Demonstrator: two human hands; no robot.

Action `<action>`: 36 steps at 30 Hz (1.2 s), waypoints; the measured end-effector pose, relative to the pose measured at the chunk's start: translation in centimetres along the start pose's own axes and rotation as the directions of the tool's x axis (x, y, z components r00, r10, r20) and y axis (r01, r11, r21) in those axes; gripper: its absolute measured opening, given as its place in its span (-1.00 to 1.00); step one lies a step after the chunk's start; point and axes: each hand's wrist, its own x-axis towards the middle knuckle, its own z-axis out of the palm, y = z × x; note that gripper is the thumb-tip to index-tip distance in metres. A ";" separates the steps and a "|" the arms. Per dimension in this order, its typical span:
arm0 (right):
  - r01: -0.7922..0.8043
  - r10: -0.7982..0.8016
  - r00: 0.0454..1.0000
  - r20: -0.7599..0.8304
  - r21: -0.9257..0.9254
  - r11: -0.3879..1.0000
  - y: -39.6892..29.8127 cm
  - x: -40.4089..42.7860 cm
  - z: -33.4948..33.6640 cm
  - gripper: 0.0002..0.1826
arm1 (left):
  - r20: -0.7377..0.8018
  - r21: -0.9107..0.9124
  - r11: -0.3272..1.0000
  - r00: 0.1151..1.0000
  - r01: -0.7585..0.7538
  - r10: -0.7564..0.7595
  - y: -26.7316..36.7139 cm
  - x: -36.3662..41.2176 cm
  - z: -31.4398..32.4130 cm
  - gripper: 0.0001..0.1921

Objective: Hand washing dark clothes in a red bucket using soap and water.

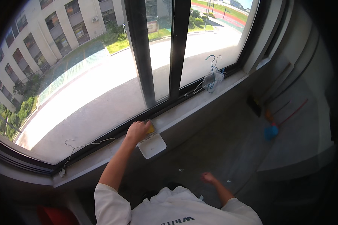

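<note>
On the window sill stands a small white plastic box point(152, 146) with its hinged lid open, the lid side reaching past the sill's front edge. Something yellow point(150, 129) shows in the half on the sill. My left hand point(138, 130) is over that half with its fingers bent down at the yellow thing; whether they grip it cannot be told. My right hand point(208, 177) hangs low over the floor at my right side, its fingers curled and slightly blurred, with no object visible in it.
A wire hanger point(87, 144) leans at the window's left. Blue and white hangers with a clear plastic bag point(214, 80) lie on the sill point(183, 108) at right. A broom head point(253, 105) and a blue dustpan-like thing point(271, 131) are on the floor. A red container point(56, 216) is lower left.
</note>
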 end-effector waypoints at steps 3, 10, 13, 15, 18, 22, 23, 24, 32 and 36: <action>-0.039 0.039 0.999 0.013 0.032 0.999 0.4 -1.2 1.1 -0.67 | 0.046 0.000 0.998 0.997 0.056 -0.056 0.3 -1.0 -0.2 -0.79; -0.180 0.167 0.955 0.246 0.030 0.983 11.3 2.6 -2.2 -0.65 | -0.170 -0.027 0.994 0.979 0.108 -0.111 0.2 -4.3 0.0 -0.66; -0.136 0.085 0.921 0.380 0.108 0.985 10.4 0.8 -3.7 -0.74 | -0.327 -0.100 0.975 0.919 0.198 -0.220 0.9 -8.1 -2.0 -0.67; -0.099 -0.084 0.901 0.425 0.390 0.915 7.4 2.4 -5.3 -0.71 | -0.475 -0.116 0.975 0.851 0.191 -0.224 2.3 -10.8 -2.1 -0.78; -0.169 0.062 0.911 0.409 0.232 0.958 2.6 4.3 -3.6 -0.74 | -0.419 -0.062 0.949 0.855 0.310 -0.306 4.0 -18.7 2.5 -0.93; -0.178 0.174 0.856 0.487 -0.038 0.983 -5.1 7.3 3.1 -0.77 | -0.202 -0.213 0.745 0.718 0.632 -0.667 9.9 -37.6 10.9 -0.95; -0.168 0.190 0.839 0.509 -0.090 0.982 -6.6 7.8 5.3 -0.78 | -0.116 -0.285 0.634 0.631 0.719 -0.767 12.1 -42.9 13.5 -0.94; -0.156 0.198 0.830 0.521 -0.124 0.980 -7.9 8.1 7.1 -0.79 | 0.011 -0.287 0.497 0.522 0.819 -0.853 14.7 -47.6 15.2 -0.91; 0.126 0.058 0.916 0.397 -0.422 0.898 -15.6 3.0 33.1 -0.84 | 0.430 -0.376 -0.859 -0.756 0.347 -0.494 51.6 -75.0 30.0 -0.82; 0.339 0.105 0.787 0.608 -0.569 0.749 -16.6 -4.3 45.2 -0.70 | 0.544 -0.138 -0.990 -0.835 0.011 -0.085 65.1 -77.0 32.8 -0.81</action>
